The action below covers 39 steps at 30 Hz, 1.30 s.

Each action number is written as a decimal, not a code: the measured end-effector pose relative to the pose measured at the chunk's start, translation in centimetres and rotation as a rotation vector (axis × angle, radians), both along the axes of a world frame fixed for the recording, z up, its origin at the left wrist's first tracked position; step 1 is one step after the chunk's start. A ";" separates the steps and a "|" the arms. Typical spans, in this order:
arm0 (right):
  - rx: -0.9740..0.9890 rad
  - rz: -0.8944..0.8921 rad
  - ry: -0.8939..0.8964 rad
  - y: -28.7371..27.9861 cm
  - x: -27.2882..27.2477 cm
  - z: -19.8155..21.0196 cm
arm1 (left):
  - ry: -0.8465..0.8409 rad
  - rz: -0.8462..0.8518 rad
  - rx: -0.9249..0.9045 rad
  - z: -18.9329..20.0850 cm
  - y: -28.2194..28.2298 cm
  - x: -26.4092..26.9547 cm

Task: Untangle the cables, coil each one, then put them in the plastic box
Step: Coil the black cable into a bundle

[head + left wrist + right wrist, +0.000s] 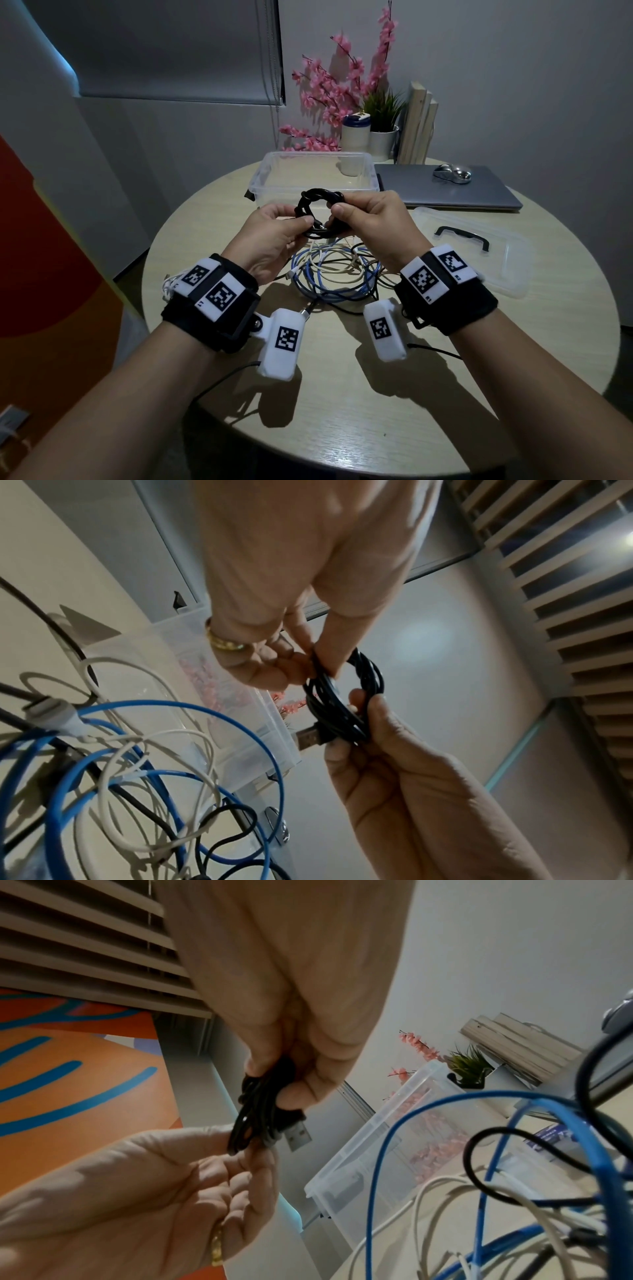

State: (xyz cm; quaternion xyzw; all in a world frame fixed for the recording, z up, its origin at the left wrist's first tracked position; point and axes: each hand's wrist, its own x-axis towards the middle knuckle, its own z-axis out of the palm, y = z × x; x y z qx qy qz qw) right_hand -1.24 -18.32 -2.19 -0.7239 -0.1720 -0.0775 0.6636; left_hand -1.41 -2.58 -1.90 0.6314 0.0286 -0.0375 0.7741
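Both hands hold a small coil of black cable [318, 212] in the air, just in front of the clear plastic box [315, 156]. My left hand [306, 222] pinches the coil's left side, and my right hand [337, 209] pinches its right side. In the left wrist view the left hand [315, 666] grips the black coil [342, 696] from above, with the right hand [363, 704] under it. A USB plug [298, 1134] sticks out of the coil [257, 1118]. Below the hands, blue, white and black cables [335, 274] lie tangled on the round table [342, 394].
The box's clear lid [479, 246] with a black handle lies at the right. A closed laptop [445, 188] with a mouse [452, 173] on it sits behind the lid. Pink flowers, a potted plant and white vases [356, 137] stand at the back.
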 end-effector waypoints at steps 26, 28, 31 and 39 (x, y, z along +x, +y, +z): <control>0.085 0.067 0.114 0.0 -0.6 0.4 | -0.137 0.001 0.148 -0.1 -0.4 0.2; 0.077 0.061 0.148 0.2 -0.5 0.3 | -0.159 0.062 0.199 -0.1 -0.5 0.4; 0.078 0.062 0.180 0.6 -0.5 0.0 | -0.198 0.143 0.291 -0.3 -0.6 0.6; 0.157 0.031 0.094 0.9 -0.7 0.4 | -0.256 0.137 0.395 0.2 -0.8 0.9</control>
